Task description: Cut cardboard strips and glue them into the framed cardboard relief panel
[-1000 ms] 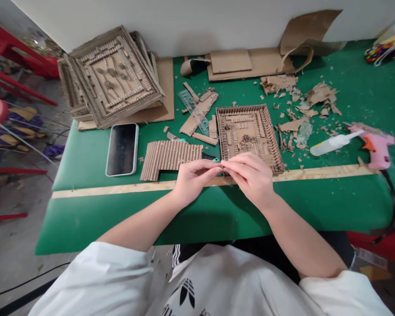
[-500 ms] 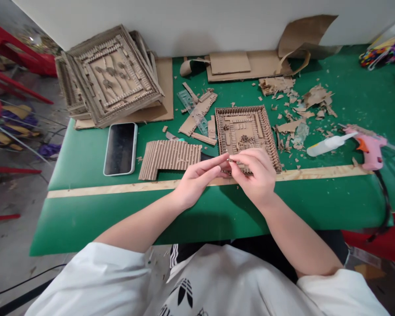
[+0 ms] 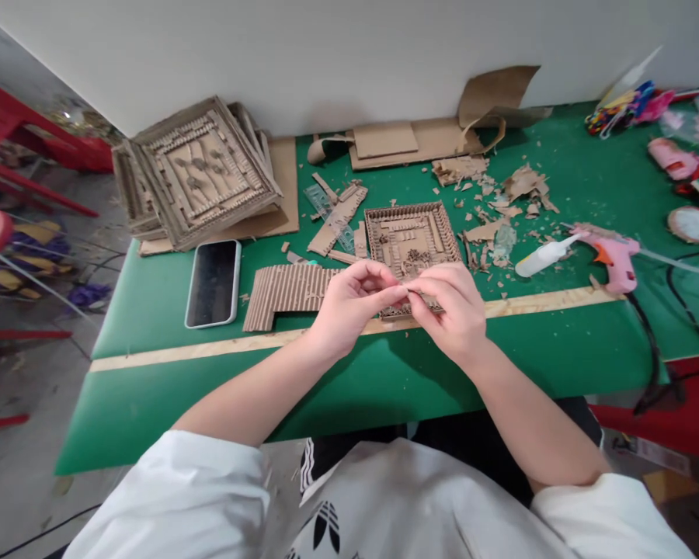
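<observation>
My left hand [image 3: 349, 307] and my right hand [image 3: 451, 310] meet above the front edge of a small square cardboard frame [image 3: 411, 237] with ridged borders. Both hands pinch a tiny brown cardboard piece [image 3: 411, 291] between their fingertips. The frame lies flat on the green table [image 3: 151, 287], partly hidden behind my fingers. A corrugated cardboard sheet [image 3: 291, 286] with a notch cut out lies just left of my left hand.
A stack of finished cardboard frames [image 3: 201, 171] sits at the back left, with a phone [image 3: 213, 282] in front of it. Cardboard scraps [image 3: 501, 194] litter the back right. A glue bottle [image 3: 544, 256] and a pink glue gun [image 3: 614, 260] lie to the right.
My hands stayed together on the small piece, rising slightly from the frame's front edge. The camera tilted down and shifted right, showing more of the table's right end.
</observation>
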The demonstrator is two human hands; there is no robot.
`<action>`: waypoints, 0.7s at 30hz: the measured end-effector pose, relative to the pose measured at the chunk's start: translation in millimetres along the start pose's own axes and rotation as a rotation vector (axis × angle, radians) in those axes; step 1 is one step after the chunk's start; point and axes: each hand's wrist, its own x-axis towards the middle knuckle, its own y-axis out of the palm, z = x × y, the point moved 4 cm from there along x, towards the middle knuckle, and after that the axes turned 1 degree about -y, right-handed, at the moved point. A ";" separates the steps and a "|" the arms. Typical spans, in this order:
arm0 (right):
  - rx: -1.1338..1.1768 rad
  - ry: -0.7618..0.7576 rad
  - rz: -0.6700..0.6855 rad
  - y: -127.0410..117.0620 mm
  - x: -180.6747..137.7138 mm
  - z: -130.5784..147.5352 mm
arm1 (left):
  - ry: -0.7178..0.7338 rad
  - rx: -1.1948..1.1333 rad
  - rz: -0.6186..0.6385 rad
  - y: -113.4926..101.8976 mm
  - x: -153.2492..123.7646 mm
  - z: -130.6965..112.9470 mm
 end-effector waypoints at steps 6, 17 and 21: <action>-0.063 -0.092 -0.035 -29.9 22.8 3.7 | 0.059 -0.016 0.081 16.6 9.4 -24.2; 0.026 -0.018 -0.071 -53.0 31.1 -2.2 | 0.194 0.085 0.084 34.7 8.7 -46.5; 0.056 -0.019 -0.083 -49.4 30.5 -5.1 | 0.184 0.121 0.076 35.2 5.7 -46.7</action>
